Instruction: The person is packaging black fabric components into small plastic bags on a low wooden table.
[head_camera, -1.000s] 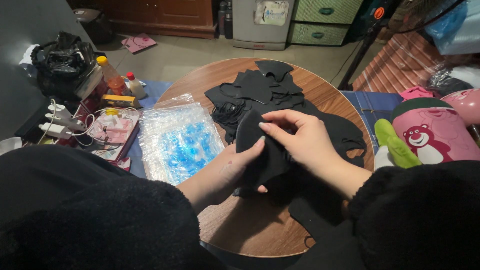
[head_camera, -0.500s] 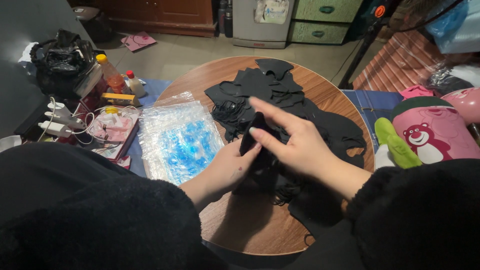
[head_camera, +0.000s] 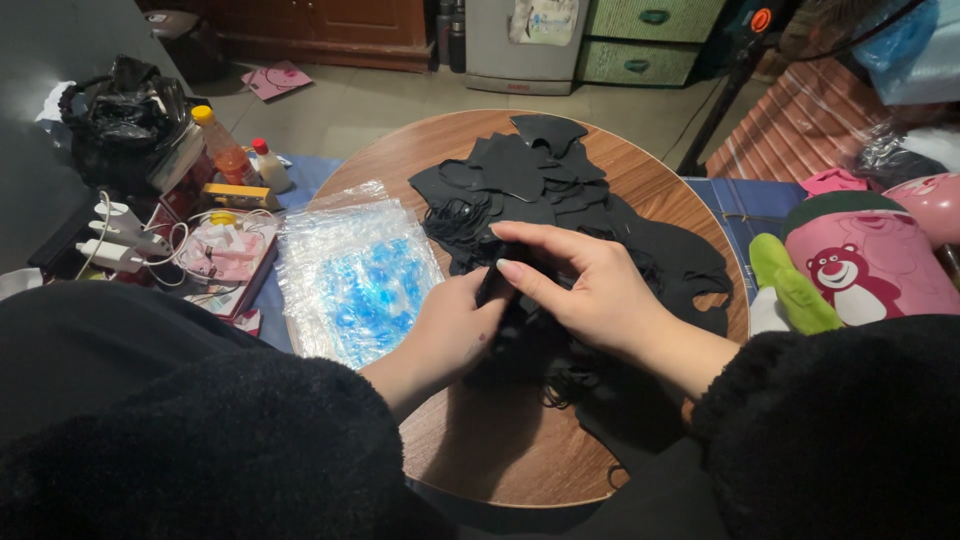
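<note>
Pinching a small black fabric piece (head_camera: 497, 285) between thumb and fingers, the left hand (head_camera: 455, 330) and the right hand (head_camera: 590, 290) meet over the middle of the round brown wooden table (head_camera: 500, 450). Both hands are closed on that one piece; the right lies over the top of it with fingers extended leftward, the left comes up from below. The piece is held just above the near edge of a loose heap of black cut fabric shapes (head_camera: 545, 175), which spreads away from the grip toward the far rim and to the right. Thin black elastic loops (head_camera: 570, 385) lie under the right wrist, touching the heap. Just left of the grip, a stack of clear plastic bags with blue contents (head_camera: 355, 275) rests on the table's left side. Farther left, off the table, stand an orange bottle with yellow cap (head_camera: 222, 150) and white chargers with cords (head_camera: 120, 240). Well right of the grip sits a pink container bearing a bear figure (head_camera: 870, 265).
</note>
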